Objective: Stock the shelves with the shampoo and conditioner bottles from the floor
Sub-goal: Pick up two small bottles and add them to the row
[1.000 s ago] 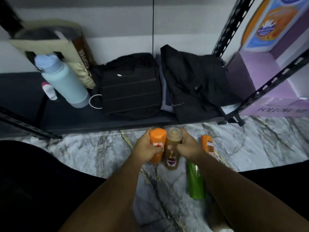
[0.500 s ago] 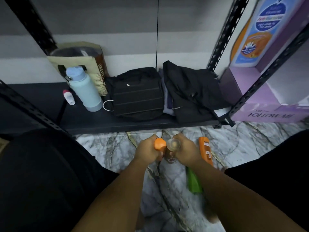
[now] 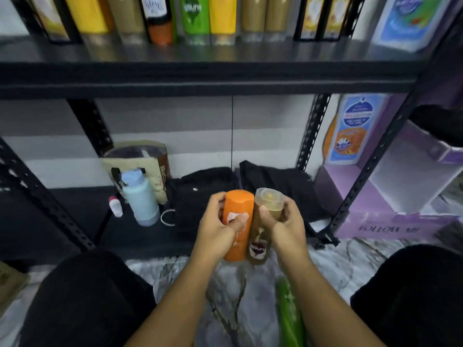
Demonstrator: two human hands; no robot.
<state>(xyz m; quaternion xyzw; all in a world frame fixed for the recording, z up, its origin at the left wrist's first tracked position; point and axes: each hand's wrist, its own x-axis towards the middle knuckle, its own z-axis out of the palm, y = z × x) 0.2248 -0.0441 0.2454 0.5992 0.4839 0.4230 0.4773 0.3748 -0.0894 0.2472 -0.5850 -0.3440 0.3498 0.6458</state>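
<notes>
Left hand (image 3: 217,230) clamped on orange bottle (image 3: 236,222), fingers (image 3: 216,200) wrapped round upper body. Right hand (image 3: 285,230) clamped on brown bottle (image 3: 260,242) near clear cap. Both upright, long axes approx vertical, caps to 12 o'clock, sides touching, held above floor (image 3: 338,266) in front of lower shelf (image 3: 140,236). Green bottle (image 3: 290,314) lying on floor at 5 o'clock, axis 11–5. Stocked bottles (image 3: 195,18) on upper shelf (image 3: 200,76), 12 o'clock.

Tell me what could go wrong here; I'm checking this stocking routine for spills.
1. The orange bottle and brown bottle are pressed together, one per hand; either might slip during lifting.
2. The upper shelf already holds a tight row, so squeezing them in could topple neighbours.
3. The green bottle on the floor could be kicked.
</notes>
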